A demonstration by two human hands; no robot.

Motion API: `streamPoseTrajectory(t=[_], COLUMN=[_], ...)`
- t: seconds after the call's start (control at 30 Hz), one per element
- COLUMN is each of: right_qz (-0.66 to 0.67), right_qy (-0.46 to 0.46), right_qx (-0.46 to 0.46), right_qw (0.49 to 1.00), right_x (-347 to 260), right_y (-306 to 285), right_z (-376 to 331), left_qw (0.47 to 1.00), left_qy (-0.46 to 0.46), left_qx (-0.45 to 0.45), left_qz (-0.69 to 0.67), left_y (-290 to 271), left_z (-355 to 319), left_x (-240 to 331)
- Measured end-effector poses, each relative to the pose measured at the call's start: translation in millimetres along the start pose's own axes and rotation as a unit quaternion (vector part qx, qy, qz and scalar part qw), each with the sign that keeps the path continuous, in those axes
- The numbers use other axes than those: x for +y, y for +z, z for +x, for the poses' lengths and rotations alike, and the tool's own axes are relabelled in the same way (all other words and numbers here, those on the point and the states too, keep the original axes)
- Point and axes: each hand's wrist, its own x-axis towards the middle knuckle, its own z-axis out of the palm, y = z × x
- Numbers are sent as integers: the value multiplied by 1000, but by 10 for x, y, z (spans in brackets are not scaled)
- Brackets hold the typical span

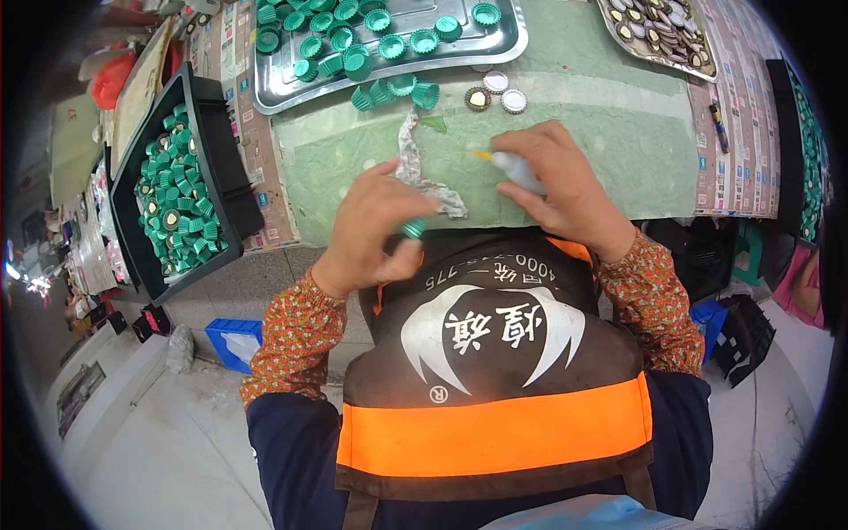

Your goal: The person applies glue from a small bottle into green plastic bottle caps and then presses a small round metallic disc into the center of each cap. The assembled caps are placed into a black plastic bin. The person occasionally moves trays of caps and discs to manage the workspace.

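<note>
My left hand (371,225) is closed on a small green fluted cup (413,228) just above the table's near edge, pinched between thumb and fingers. In my right hand (565,181) is a small white squeeze bottle (519,171) with a yellow tip, tilted to point left. A crumpled, stained strip of cloth or paper (410,159) lies on the green table cover between the hands. Beyond it, several green cups (402,86) sit beside the tray, and a few round crimped caps (513,102) lie to their right.
A metal tray (503,53) with green cups fills the far left of the table. A second tray (707,66) holds round pieces at the far right. Left stands a black bin (231,199) of green cups. A pen (719,128) lies at right.
</note>
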Motion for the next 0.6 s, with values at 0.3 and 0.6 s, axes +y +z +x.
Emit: streamPoseTrajectory(t=[0.3, 0.6], right_qz=[-113, -184], right_qy=[-73, -9], right_qx=[-73, 57], right_qw=[988, 981], right_x=[-67, 116], right_y=[330, 62], right_z=[206, 314], left_qw=[832, 843], left_qy=[-210, -201], left_qx=[274, 309], left_qz=[-435, -392], left_y=[250, 68], left_z=[42, 179], left_x=[-160, -158])
